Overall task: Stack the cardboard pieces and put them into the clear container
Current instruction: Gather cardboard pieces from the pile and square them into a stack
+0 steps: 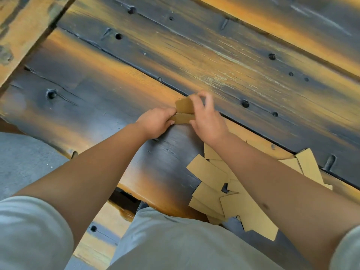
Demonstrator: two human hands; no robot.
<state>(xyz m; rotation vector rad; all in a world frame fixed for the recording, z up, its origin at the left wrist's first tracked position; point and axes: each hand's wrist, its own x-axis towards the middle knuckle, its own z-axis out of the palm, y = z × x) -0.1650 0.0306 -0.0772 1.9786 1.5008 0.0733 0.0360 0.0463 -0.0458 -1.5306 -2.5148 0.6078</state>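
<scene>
A small stack of brown cardboard pieces (182, 118) lies on the dark wooden table near the middle of the view. My left hand (155, 121) grips its left end. My right hand (206, 117) pinches one cardboard piece (184, 105) that stands tilted over the stack. A loose pile of several more cardboard pieces (224, 193) is spread on the table under my right forearm. No clear container is in view.
The table (224, 61) is made of rough planks, dark with orange streaks, with bolt holes and gaps between boards. Its near edge runs across the lower left, with grey floor (25, 162) beyond it. My light trousers (175, 242) fill the bottom.
</scene>
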